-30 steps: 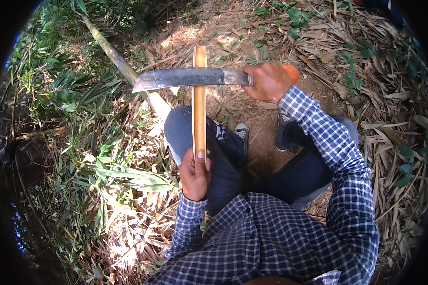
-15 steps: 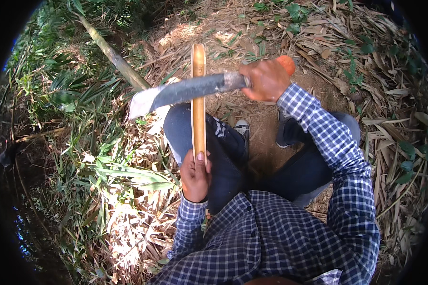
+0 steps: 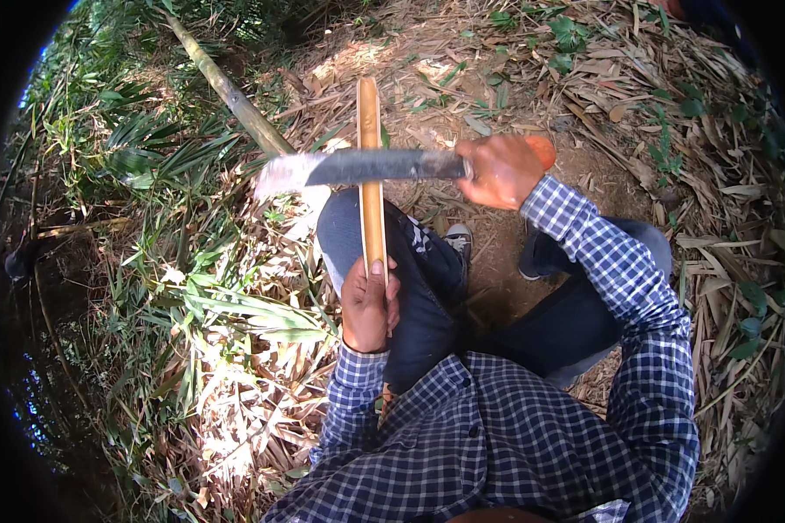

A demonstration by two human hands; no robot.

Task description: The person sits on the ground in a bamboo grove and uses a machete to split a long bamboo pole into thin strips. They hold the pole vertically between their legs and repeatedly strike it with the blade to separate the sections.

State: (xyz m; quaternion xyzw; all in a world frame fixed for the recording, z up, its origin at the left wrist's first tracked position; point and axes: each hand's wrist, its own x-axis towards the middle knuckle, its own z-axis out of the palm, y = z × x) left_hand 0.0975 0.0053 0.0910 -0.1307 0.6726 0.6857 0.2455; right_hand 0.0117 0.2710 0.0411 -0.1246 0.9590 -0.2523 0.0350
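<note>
My left hand (image 3: 368, 301) is closed round the lower end of a split bamboo piece (image 3: 372, 222), its thumb on the pale hollow inside. The strip stands lengthwise, pointing away from me above my left knee. In my right hand (image 3: 501, 170) is a machete (image 3: 379, 166), gripped by its orange-ended handle (image 3: 541, 152). The wide dark blade lies nearly level across the upper half of the bamboo, its pale tip out to the left and smeared by motion. Whether the blade touches the bamboo I cannot tell.
A long bamboo pole (image 3: 227, 89) lies on the ground at the far left. Dry leaves (image 3: 244, 401) and green plants (image 3: 131, 161) cover the ground around me. My bent knees (image 3: 344, 235) are just beneath the bamboo piece. A dark shape shows at the top right edge.
The machete has turned from slanting down at its tip to nearly level, and my right hand sits slightly lower. My left hand still holds the bamboo piece, a little higher in view.
</note>
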